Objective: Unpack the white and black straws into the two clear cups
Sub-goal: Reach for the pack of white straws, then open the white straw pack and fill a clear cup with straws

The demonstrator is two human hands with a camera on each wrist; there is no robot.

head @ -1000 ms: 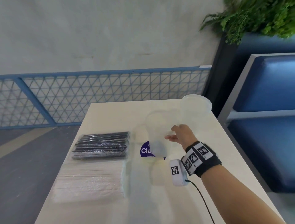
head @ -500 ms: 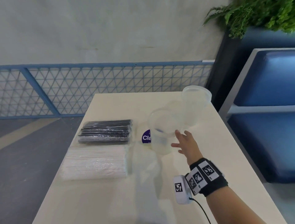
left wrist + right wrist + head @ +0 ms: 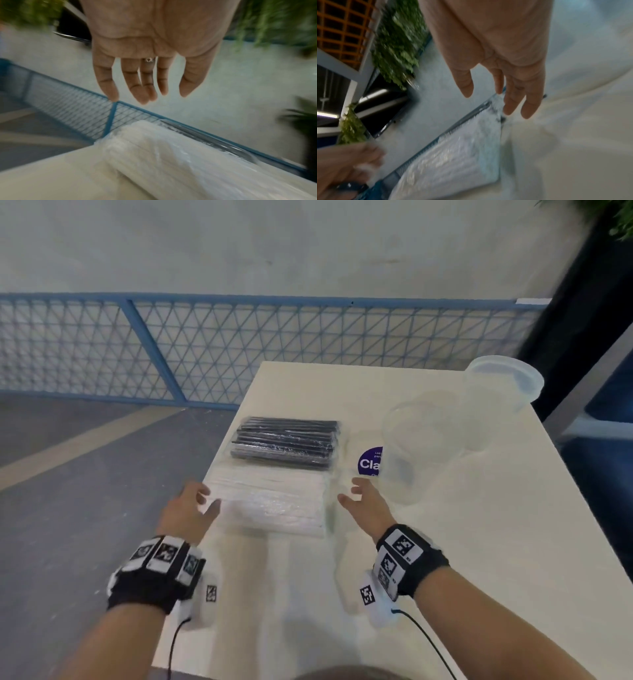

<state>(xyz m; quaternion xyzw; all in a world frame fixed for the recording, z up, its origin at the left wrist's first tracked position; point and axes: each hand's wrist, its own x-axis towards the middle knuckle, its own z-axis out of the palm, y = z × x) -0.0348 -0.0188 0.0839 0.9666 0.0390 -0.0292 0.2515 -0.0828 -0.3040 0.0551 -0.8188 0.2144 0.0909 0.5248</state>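
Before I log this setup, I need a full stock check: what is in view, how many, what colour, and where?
white straw pack: one, white in clear wrap, near left of table
black straw pack: one, black in clear wrap, just behind the white pack
clear cups: two, transparent, right side, one farther back
sticker: one, purple, behind the nearer cup
table: one, cream
fence: one, blue mesh, behind
left hand: open, at pack's left end
right hand: open, at pack's right end

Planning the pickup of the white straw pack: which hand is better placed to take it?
Roughly even, left slightly: left hand is open at the white straw pack's end; right hand hovers just off the other.
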